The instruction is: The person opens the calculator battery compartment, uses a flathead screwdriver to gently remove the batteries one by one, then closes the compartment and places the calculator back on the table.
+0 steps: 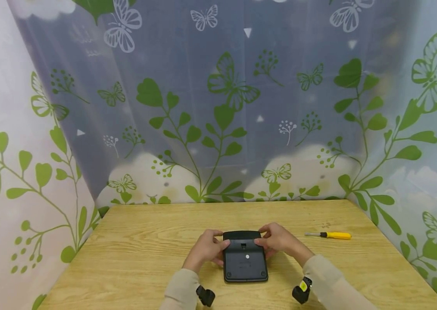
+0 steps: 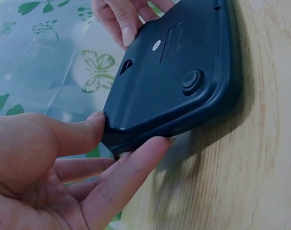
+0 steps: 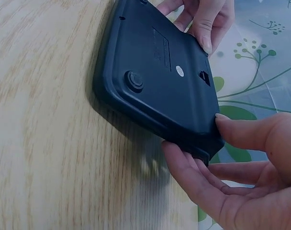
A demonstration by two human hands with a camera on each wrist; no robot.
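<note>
A black desk calculator [image 1: 245, 269] is turned underside up above the wooden table, its far end raised and its near end low. The left hand [image 1: 206, 249] grips its far left corner, thumb on the back and fingers under the edge. At the far right corner the right hand [image 1: 278, 239] holds it the same way. A battery cover latch [image 3: 204, 78] shows between the two thumbs. Below that are a round white sticker [image 3: 180, 71] and a rubber foot [image 2: 192, 81] near one corner. The calculator's key side faces down, hidden.
On the wooden table [image 1: 145, 241], a yellow-handled screwdriver [image 1: 336, 235] lies to the right of the right hand. Several tiny pieces [image 1: 326, 225] lie just behind it. A curtain [image 1: 187, 142] with leaves and butterflies hangs along the back edge and both sides.
</note>
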